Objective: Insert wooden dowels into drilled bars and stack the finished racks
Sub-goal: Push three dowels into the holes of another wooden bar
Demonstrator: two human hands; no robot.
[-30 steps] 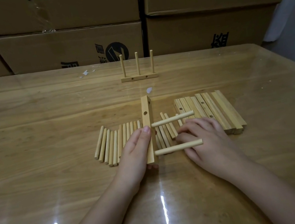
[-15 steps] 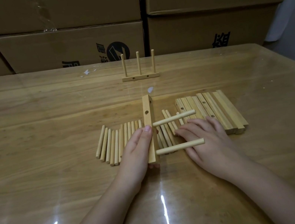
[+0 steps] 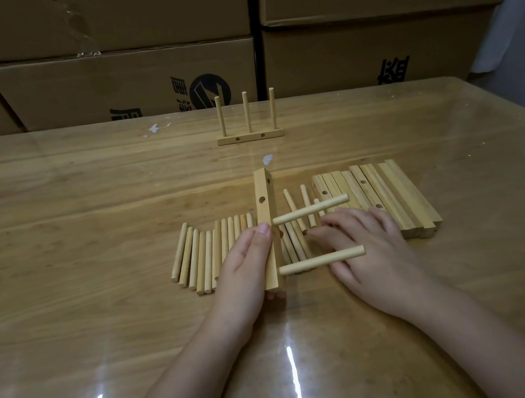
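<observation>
Gripping the bar [image 3: 264,205], left hand [image 3: 248,267] points it away — dowels [image 3: 312,214] rightward; right hand [image 3: 379,248] flat.

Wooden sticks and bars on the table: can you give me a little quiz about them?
1. True or false: the finished rack at the back has three upright sticks.
2. How many sticks are in the bar that the left hand holds?
3. The spare bars lie: A on the rack; B right of the held bar; C left of it.
Key: 1 true; 2 two; 3 B.
</observation>
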